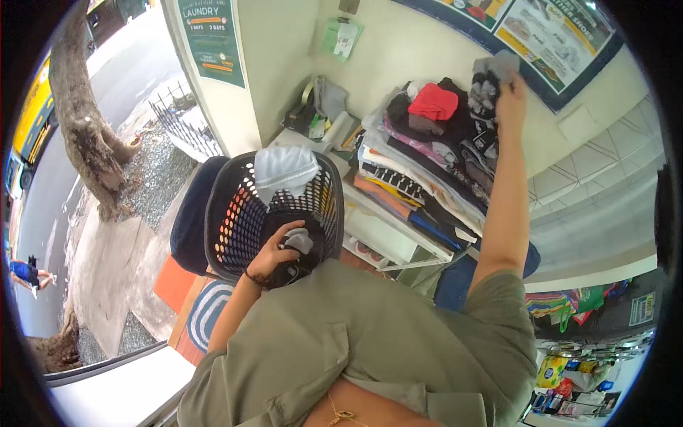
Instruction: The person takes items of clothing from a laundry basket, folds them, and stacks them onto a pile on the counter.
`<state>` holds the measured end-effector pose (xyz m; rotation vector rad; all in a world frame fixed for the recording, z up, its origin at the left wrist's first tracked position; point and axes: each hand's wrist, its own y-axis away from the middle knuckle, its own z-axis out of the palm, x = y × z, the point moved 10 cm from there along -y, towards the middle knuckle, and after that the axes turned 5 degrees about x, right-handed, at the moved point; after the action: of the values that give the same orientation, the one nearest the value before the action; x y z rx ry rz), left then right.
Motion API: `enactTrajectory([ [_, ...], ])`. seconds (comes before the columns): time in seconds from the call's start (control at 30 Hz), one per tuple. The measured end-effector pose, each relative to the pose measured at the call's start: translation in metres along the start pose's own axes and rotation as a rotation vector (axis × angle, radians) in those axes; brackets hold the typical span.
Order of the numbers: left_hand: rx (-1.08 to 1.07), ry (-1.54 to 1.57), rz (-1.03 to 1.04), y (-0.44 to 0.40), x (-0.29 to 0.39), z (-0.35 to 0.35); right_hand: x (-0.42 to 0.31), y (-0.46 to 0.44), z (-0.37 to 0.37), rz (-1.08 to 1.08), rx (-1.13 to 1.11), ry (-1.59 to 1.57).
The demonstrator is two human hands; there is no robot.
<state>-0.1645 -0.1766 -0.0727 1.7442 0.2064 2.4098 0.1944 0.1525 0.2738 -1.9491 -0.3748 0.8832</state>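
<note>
Inside the black laundry basket (210,213), my left hand (274,252) curls its thumb and fingers round a dark piece of clothing (302,242) with a pale grey patch. A white cloth (286,169) hangs over the basket's far rim. My right hand (511,103) stretches out to the far right and grips a grey garment (504,65) at the back of the clothes stack. Beside it lies a black-and-grey patterned garment (484,92). The tall stack of folded clothes (427,167) has a red folded garment (432,103) on top.
A white shelf rack (380,231) stands under the stack. Left of the stack are a grey cloth and small items (329,99). A dark blue cushioned seat (191,213) touches the basket's left side. Posters (555,35) hang on the wall. Outside are a tree trunk (85,107) and the street.
</note>
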Motion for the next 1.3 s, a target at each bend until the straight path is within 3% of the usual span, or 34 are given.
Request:
enactTrajectory([
  [0.03,0.022,-0.012,0.041,-0.002,0.001,-0.006,0.027,0.014,0.022,0.211,-0.305,0.315],
  [0.07,0.045,-0.023,0.081,-0.006,0.001,-0.015,0.099,0.033,0.068,0.157,-0.634,0.651],
  [0.1,0.070,-0.035,0.122,-0.011,0.004,-0.021,0.068,0.066,0.051,0.161,-0.761,1.031],
  [0.17,0.178,0.104,0.114,-0.018,0.014,-0.034,0.029,0.074,0.037,0.008,-0.438,0.906],
  [0.23,0.124,0.299,0.196,-0.037,0.025,-0.043,-0.054,0.087,0.015,-0.272,-0.051,0.827],
  [0.3,-0.092,0.787,0.249,-0.043,0.058,-0.010,-0.100,0.125,0.042,0.023,-0.584,0.185],
  [0.33,-0.141,0.902,0.274,-0.049,0.072,0.002,-0.096,0.178,0.068,0.302,-0.680,-0.300],
  [0.37,-0.185,1.017,0.298,-0.053,0.085,0.012,-0.114,0.229,0.084,0.397,-0.824,-0.434],
  [0.4,-0.074,0.976,0.287,-0.058,0.089,0.017,-0.142,0.283,0.094,0.548,-1.006,-0.652],
  [0.43,0.041,0.932,0.278,-0.059,0.093,0.022,-0.167,0.313,0.097,0.564,-1.089,-0.787],
  [0.47,-0.005,0.931,0.250,-0.054,0.106,0.044,-0.165,0.358,0.097,0.978,-1.199,-0.864],
  [0.5,-0.176,1.030,0.215,-0.060,0.104,0.058,-0.188,0.367,0.084,1.267,-1.201,-1.037],
  [0.57,-0.008,1.103,0.148,-0.070,0.090,0.054,-0.175,0.380,0.094,1.274,-1.102,-1.197],
  [0.77,0.029,1.121,0.016,-0.075,0.069,0.046,-0.141,0.365,0.081,1.377,-0.725,-1.246],
  [0.9,0.040,0.913,0.107,-0.075,0.077,0.043,-0.153,0.368,0.068,1.561,-0.840,-1.339],
  [0.93,-0.052,0.877,0.100,-0.073,0.077,0.050,-0.157,0.365,0.065,1.403,-0.929,-1.246],
  [1.03,-0.035,0.892,0.040,-0.061,0.061,0.053,-0.160,0.366,0.054,0.940,-1.186,-0.853],
  [1.07,-0.142,0.832,-0.042,-0.061,0.047,0.054,-0.156,0.355,0.048,0.878,-1.156,-0.843],
  [1.1,0.001,0.727,-0.246,-0.067,-0.011,0.026,-0.152,0.342,0.041,0.815,-1.123,-0.829],
  [1.13,-0.186,0.849,-0.238,-0.052,0.008,0.061,-0.142,0.324,0.034,0.869,-0.973,-0.917],
  [1.2,-0.155,0.898,-0.422,-0.031,-0.011,0.073,-0.111,0.291,0.014,0.956,-0.727,-0.943],
  [1.27,-0.228,0.897,-0.388,-0.022,-0.011,0.083,-0.089,0.242,-0.022,1.022,-0.457,-1.034],
  [1.3,-0.260,0.899,-0.371,-0.018,-0.010,0.087,-0.078,0.205,-0.052,0.834,-0.237,-0.903],
])
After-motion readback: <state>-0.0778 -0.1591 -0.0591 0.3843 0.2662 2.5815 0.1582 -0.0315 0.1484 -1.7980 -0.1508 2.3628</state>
